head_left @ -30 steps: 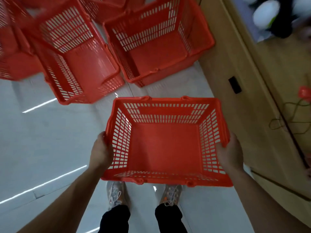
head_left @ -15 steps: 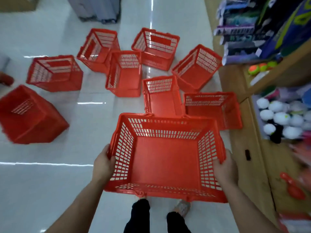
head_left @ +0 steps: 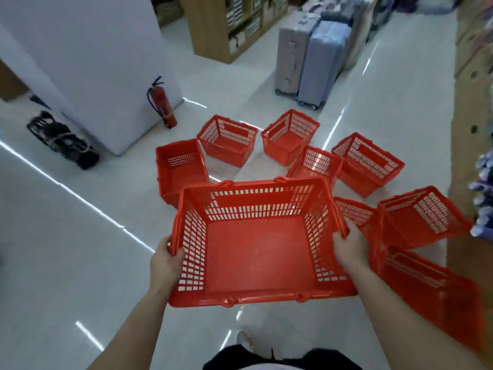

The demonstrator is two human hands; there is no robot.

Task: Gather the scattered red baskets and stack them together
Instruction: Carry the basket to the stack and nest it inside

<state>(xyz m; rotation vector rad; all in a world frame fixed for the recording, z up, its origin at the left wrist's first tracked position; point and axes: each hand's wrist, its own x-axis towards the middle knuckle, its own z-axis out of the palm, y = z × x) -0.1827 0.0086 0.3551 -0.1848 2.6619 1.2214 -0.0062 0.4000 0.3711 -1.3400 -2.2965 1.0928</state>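
I hold an empty red basket [head_left: 256, 260] in front of me above the floor. My left hand [head_left: 165, 264] grips its left rim and my right hand [head_left: 352, 249] grips its right rim. Several more red baskets lie scattered on the floor beyond and to the right: one on its side [head_left: 181, 169] at the left, two upright ones [head_left: 229, 140] [head_left: 289, 136] farther off, others [head_left: 366, 162] [head_left: 424, 216] at the right, and one [head_left: 432, 287] close to my right arm. A basket [head_left: 316, 164] just behind the held one is partly hidden.
A red fire extinguisher [head_left: 161, 102] stands against a white pillar [head_left: 88, 62]. A black folded cart [head_left: 62, 140] lies at the left. Suitcases [head_left: 312, 57] stand at the back, with wooden shelves [head_left: 213, 25] behind and a shelf unit [head_left: 472, 129] along the right.
My view has lifted and turned left, bringing the pillar, extinguisher and suitcases into sight. The held basket stays in both hands, raised a little higher in front of me.
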